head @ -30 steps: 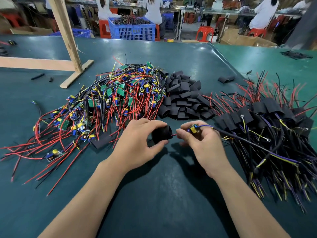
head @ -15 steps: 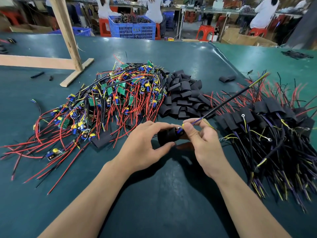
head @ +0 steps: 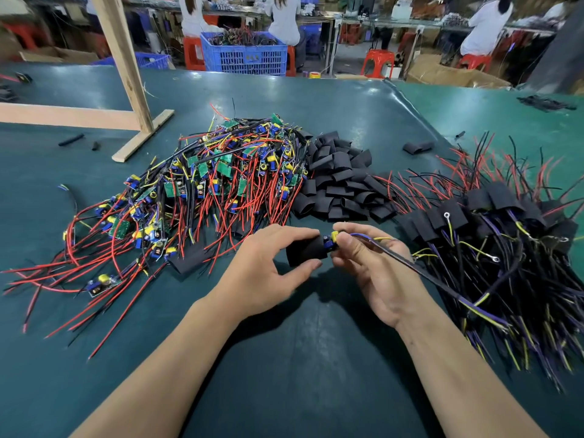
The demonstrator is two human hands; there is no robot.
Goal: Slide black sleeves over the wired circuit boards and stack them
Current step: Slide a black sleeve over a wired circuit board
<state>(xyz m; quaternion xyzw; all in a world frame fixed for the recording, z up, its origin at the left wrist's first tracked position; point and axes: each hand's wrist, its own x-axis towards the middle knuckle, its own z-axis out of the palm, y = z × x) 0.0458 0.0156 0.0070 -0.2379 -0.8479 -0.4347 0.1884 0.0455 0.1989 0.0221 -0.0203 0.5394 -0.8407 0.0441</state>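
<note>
My left hand point(head: 265, 267) is curled round a black sleeve point(head: 306, 251), thumb under it and fingers over the top, just above the surface point(head: 284, 374). My right hand point(head: 376, 263) pinches one board point(head: 331, 241) between thumb and fingertips at the sleeve's right mouth; only its blue and yellow end shows, the rest I cannot tell. The sleeve's long axis runs left to right, rising slightly toward the board. The board's black cable point(head: 426, 273) trails right and toward me across my right palm.

Just beyond my left hand one flat sleeve point(head: 189, 260) lies alone. Farther left and ahead sits one heap of bare boards point(head: 221, 178) with red wires, too many to count. Ahead of both hands is one pile of empty sleeves point(head: 341, 184). Right of my right hand lies one stack of sleeved boards point(head: 493, 222), wires fanned out.
</note>
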